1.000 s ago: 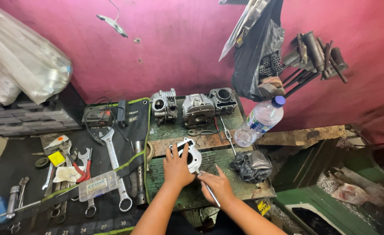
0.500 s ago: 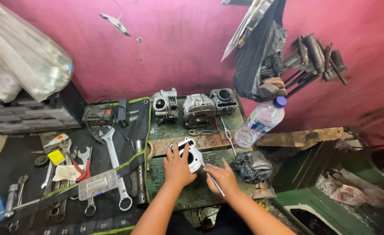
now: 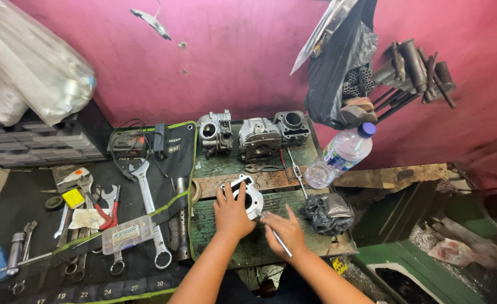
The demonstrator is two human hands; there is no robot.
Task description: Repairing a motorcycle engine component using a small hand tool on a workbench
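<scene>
Since the earlier frames, only the right hand (image 3: 285, 232) has shifted slightly, fingers closed on a thin metal tool (image 3: 277, 239). Left hand (image 3: 232, 211) presses open-fingered on the engine cylinder (image 3: 247, 194), mid-counter (image 3: 226, 247). Work looks unfinished. Wrenches (image 3: 150, 217), engine parts (image 3: 257, 135) and a pink wall (image 3: 231, 50) surround it.

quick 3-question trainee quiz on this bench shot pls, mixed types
1. True or false: the left hand rests on the white engine part.
2. What does the right hand hold? A) a pair of red pliers B) a thin metal tool C) a plastic bottle
3. What lies right of the white engine part on the green bench?

Key
1. True
2. B
3. A crumpled black plastic bag
</scene>
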